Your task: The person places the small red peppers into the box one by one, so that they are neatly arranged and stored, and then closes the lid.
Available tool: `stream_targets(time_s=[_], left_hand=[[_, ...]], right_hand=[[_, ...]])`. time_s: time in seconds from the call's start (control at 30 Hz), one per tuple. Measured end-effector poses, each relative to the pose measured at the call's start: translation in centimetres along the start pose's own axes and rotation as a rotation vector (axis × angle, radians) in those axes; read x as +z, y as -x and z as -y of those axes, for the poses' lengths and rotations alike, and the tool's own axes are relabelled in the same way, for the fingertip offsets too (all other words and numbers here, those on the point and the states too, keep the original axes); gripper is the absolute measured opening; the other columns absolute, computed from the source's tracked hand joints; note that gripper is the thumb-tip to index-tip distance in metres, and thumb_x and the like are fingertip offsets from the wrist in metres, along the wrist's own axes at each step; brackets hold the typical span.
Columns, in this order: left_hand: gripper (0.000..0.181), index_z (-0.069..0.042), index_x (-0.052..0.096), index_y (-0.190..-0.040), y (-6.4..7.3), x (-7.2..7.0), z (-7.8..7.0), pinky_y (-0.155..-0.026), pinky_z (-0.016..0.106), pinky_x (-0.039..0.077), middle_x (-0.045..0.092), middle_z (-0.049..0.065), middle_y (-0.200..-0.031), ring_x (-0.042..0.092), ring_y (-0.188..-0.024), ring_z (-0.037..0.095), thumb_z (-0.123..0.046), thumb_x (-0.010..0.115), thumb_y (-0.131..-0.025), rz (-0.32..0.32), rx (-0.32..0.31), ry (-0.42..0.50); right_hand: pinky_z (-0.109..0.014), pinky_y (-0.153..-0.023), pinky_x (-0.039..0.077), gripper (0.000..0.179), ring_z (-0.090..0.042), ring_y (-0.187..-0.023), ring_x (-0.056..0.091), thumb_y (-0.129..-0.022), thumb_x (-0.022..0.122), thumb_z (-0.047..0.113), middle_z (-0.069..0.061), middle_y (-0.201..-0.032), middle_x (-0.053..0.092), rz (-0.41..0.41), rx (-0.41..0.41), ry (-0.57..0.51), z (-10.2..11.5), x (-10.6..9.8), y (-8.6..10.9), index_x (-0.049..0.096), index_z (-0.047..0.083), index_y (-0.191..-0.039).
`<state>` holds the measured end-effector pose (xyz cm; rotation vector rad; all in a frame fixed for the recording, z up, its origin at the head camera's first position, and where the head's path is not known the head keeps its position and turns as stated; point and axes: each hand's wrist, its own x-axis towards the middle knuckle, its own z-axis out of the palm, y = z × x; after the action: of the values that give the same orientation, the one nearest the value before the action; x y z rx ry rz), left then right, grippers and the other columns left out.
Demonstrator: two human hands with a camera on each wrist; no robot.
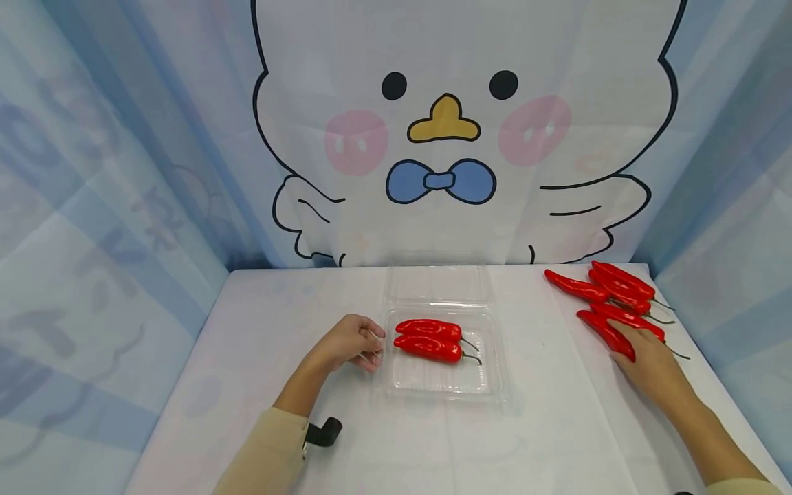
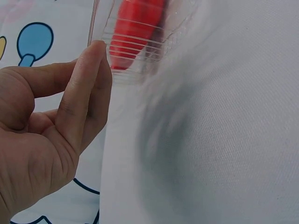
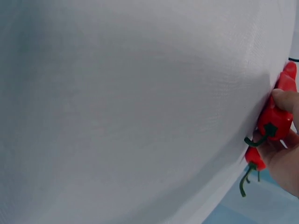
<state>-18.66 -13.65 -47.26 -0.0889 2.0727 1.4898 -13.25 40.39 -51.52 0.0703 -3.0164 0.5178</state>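
Observation:
A clear plastic clamshell container (image 1: 442, 381) stands mid-table, its lid (image 1: 438, 283) folded back. Two red chili peppers (image 1: 428, 348) lie side by side inside it, stems to the right. At the container's left edge, my left hand (image 1: 355, 342) pinches the rim; the left wrist view shows the fingertips (image 2: 97, 45) right at the plastic wall. Over on the right, my right hand (image 1: 650, 361) grips a red chili pepper (image 1: 605, 334), thumb on one side and fingers on the other. That pepper's green stem (image 3: 259, 139) points out of the grip in the right wrist view.
Several more red chili peppers (image 1: 619, 289) lie bunched at the table's back right corner, just beyond my right hand. White cloth covers the table (image 1: 544, 440). A curtain (image 1: 445, 227) with a cartoon bird hangs right behind the back edge, with blue-patterned cloth on both sides.

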Motion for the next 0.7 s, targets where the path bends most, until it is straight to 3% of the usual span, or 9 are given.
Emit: stream_targets(time_s=[0.7], left_hand=[[0.020,0.003,0.065,-0.114,0.27,0.15,-0.33,-0.058,0.031,0.064,0.070,0.013,-0.080,0.067,-0.059,0.017,-0.001,0.070,-0.095,-0.009,0.007,-0.005]], right_hand=[[-0.079,-0.087,0.048,0.081,-0.061,-0.120,0.045,-0.083,0.084,0.013,-0.040,-0.138,0.048,0.029,0.076,-0.014,0.16,-0.43,0.26,0.043,-0.001,-0.152]])
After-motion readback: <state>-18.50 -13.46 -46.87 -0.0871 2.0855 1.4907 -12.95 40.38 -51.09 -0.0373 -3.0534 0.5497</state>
